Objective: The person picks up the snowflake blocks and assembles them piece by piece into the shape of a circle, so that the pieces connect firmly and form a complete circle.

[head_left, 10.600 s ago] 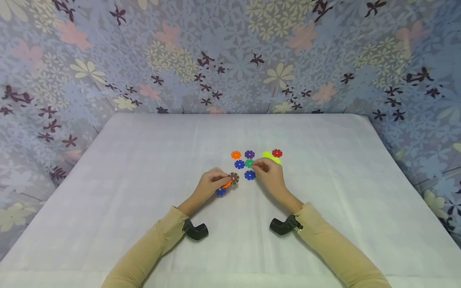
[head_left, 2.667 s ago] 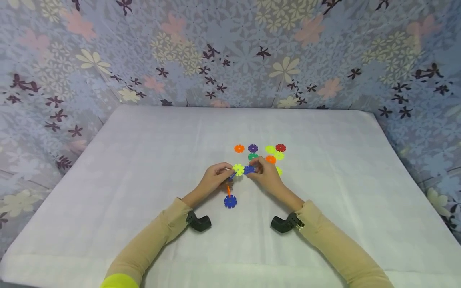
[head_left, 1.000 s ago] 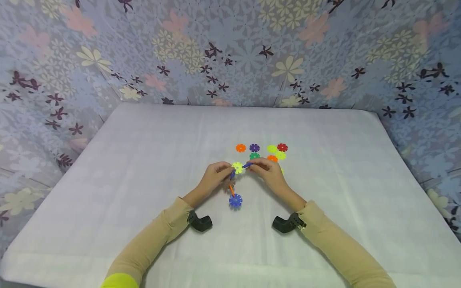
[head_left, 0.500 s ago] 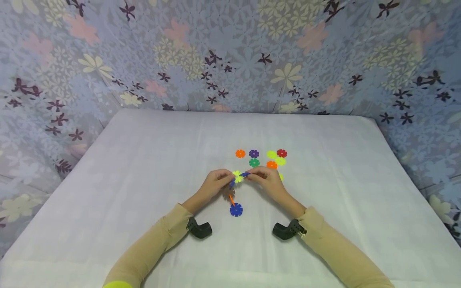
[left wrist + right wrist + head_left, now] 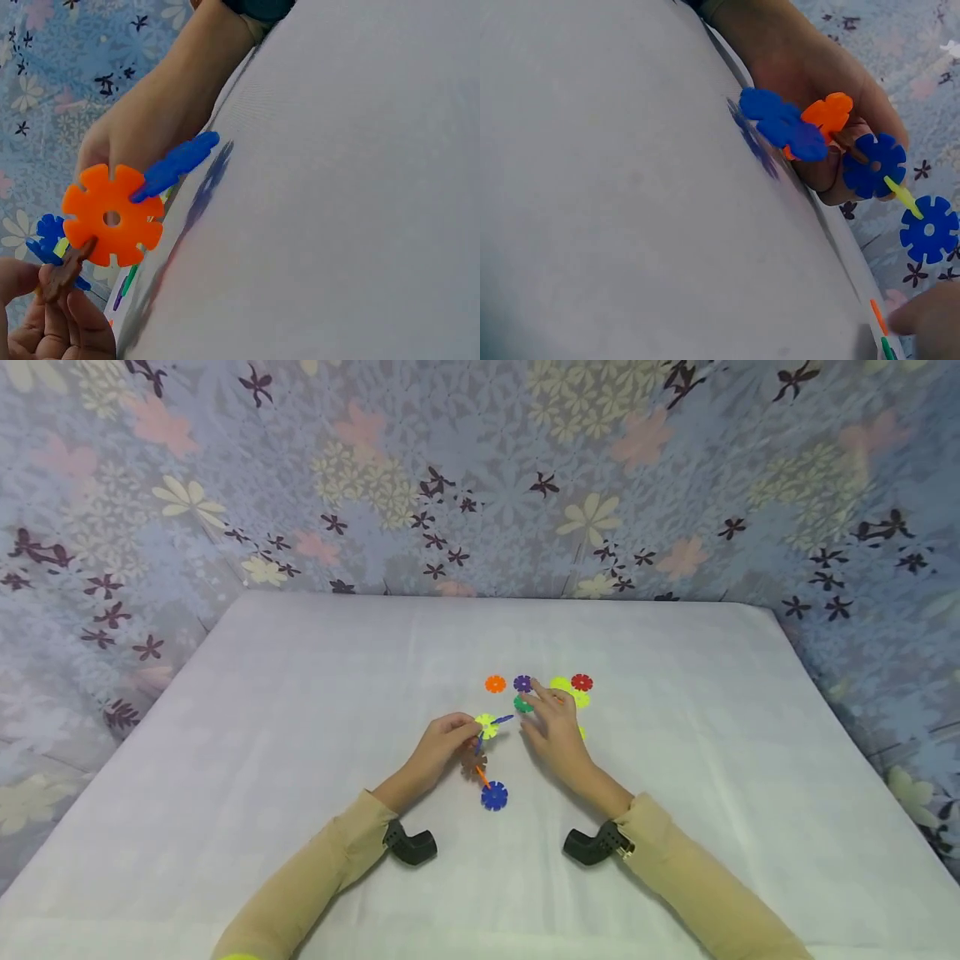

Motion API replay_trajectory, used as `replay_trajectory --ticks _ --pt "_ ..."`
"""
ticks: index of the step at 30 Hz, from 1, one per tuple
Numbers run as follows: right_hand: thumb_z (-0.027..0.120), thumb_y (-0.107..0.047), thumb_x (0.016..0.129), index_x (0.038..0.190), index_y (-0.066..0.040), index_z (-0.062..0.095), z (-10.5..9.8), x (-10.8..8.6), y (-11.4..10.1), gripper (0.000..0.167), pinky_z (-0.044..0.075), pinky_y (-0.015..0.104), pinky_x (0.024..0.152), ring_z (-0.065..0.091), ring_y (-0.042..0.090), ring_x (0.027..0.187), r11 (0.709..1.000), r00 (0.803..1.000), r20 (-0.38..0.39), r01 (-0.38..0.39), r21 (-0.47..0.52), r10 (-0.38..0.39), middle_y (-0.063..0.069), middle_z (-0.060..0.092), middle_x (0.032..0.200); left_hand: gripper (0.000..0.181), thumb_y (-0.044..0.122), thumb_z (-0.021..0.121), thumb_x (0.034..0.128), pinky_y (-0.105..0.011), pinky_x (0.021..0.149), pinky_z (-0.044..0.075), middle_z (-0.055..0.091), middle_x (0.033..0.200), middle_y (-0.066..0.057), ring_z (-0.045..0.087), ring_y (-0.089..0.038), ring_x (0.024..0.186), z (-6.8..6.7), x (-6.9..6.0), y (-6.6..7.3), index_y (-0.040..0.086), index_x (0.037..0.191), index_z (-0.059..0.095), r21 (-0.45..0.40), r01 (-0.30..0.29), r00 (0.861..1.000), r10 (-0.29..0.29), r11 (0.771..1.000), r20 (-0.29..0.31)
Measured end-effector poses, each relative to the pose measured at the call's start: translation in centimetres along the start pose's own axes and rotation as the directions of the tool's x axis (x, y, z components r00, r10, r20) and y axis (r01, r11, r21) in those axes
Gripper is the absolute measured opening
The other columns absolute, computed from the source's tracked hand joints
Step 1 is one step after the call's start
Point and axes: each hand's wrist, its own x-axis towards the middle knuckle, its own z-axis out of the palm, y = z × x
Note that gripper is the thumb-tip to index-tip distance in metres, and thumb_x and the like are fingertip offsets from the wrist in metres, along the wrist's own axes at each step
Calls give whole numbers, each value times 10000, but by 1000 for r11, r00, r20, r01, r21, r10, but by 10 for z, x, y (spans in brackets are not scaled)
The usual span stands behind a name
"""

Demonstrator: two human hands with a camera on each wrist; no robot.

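- left hand (image 5: 437,745), mid-frame: grip's pinching a chain of linked discs (image 5: 474,766)
- right hand (image 5: 558,739), just right of center: grip's spread, fingers near the green disc (image 5: 522,703)

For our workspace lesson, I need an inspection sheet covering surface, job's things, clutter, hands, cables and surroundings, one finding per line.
Surface: white-covered table, pale and flat.
Job's things: chain of linked discs; loose pieces include an orange disc, purple disc, green disc and red disc.
Clutter: nothing seen.
Hands: left hand pinches the chain partway along; right hand is over the loose pieces, fingers spread; contact unclear.
Cables: nothing seen.
Surroundings: floral backdrop behind and at both sides.
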Motion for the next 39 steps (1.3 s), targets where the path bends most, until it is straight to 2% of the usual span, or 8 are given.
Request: replay_trajectory --ticks 3,7,14,19,24,27,30,39 --pt "647 -141 798 1147 66 557 0 -3 -1 416 147 476 1000 176 397 1251 974 996 91 4 -228 17 220 359 1329 79 35 532 853 -223 598 402 528 644 0 466 -93 601 0 -3 1 10 789 571 -18 19 1000 -20 1000 -13" --pt "651 -206 804 997 14 638 -1 -5 -2 293 109 467 1013 199 403 1254 940 996 92 17 -340 15 214 459 1252 84 56 532 867 -233 608 410 519 653 -6 468 -98 610 0 -3 1 17 802 569 -27 6 1000 -6 1000 -8" --pt "710 -84 759 811 -39 625 -2 -4 -2 109 251 481 937 438 327 1056 971 999 21 -20 -237 26 101 645 903 113 66 543 882 -247 625 412 528 693 -36 478 -132 636 0 -4 1 -44 864 562 -32 6 1000 -6 999 4" --pt "717 4 719 863 -31 597 -4 -2 -6 190 417 343 674 514 224 772 982 991 -121 35 -188 -58 76 615 826 104 69 542 874 -239 641 423 550 714 -25 494 -123 667 0 -2 0 -26 857 583 -34 -8 1000 7 999 -21" --pt "630 57 795 948 21 589 -2 -1 -5 163 444 254 530 524 166 581 987 977 -203 99 125 -72 93 578 782 90 59 537 868 -231 637 427 554 700 -15 499 -110 655 -1 -1 1 -9 830 582 -48 -9 999 8 999 -36" --pt "555 34 860 978 72 567 -2 -1 -6 124 469 258 519 553 231 538 917 989 -133 -2 399 60 143 567 715 83 59 542 863 -228 633 426 554 693 -15 497 -107 646 -1 -1 1 -4 827 582 -52 5 999 -7 999 -38" --pt "484 67 887 1005 136 503 -8 -1 -14 138 477 294 493 547 296 503 827 992 -53 -69 557 118 248 546 676 93 68 542 864 -228 632 425 556 696 -16 496 -108 646 -1 0 1 -12 839 582 -48 9 1000 -11 999 -28" --pt "457 111 881 1097 164 395 -10 -1 -17 231 469 313 458 542 220 491 713 991 54 -123 690 119 376 501 732 100 52 534 869 -222 618 424 553 693 -24 494 -105 632 -2 0 1 -36 848 575 -40 6 1000 -6 999 3"
